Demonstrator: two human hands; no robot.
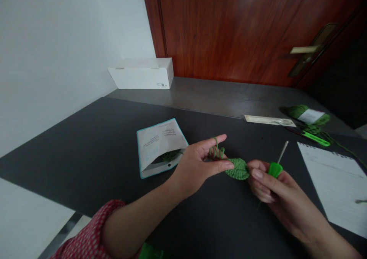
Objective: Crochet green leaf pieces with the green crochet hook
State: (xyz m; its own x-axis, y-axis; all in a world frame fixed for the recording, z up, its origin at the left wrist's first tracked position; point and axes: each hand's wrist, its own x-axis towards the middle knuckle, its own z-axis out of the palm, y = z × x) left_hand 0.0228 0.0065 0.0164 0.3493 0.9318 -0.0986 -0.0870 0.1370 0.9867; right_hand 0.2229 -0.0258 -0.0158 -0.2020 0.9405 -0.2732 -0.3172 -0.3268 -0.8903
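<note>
My left hand (200,163) pinches a small round green crochet piece (237,169) between thumb and fingers, with green yarn (215,149) wrapped round the raised forefinger. Just right of the piece, my right hand (269,186) grips a crochet hook (277,163) by its green handle; the metal shaft points up and away from the piece. Both hands hover just above the dark table (94,144).
A white envelope with teal edges (159,146) lies left of my hands, green yarn inside. A lined notepad (335,186) is at the right. Farther back right are a green yarn skein (308,115), a green-handled tool (315,138) and a flat packet (268,120). A white box (143,73) stands by the wall.
</note>
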